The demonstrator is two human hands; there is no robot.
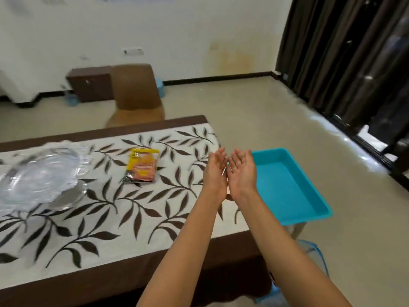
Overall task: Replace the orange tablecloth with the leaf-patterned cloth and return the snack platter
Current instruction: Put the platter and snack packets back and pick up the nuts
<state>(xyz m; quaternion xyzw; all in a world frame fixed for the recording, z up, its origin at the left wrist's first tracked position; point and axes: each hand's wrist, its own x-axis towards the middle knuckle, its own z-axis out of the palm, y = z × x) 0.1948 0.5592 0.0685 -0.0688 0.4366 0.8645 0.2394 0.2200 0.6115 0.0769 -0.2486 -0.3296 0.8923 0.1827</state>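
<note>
A: Where is the leaf cloth (124,202) seen?

B: It is spread flat over the table (66,286), with the brown border left showing along the near and far edges. No orange cloth is visible anywhere, so the swap is judged to be done.

A: And the platter?

B: A glass platter (37,176) is found on the cloth at the left, blurred; it seems to be stacked on a second glass dish, though that cannot be told for certain. A snack packet (142,165) is laid on the cloth just to its right, apart from the glass. So the return is taken to be largely made, with the packet perhaps to be set on the platter.

A: How are the hands held?

B: The left hand (215,171) and the right hand (242,171) are raised side by side over the table's right end, palms up and turned slightly inward, fingers extended and loosely together. Nothing is gripped in either. They are held nearly touching at the heels of the palms.

A: What lies beyond them?

B: A blue tray (292,185) is seen empty just past the table's right end, resting on something pale that is mostly hidden. Farther off, a brown chair (135,94) is pushed up behind the table, and dark curtains (345,52) are hung at the right.

A: What is left, then?

B: Little, by the look of it: possibly the packet's placing.
</note>
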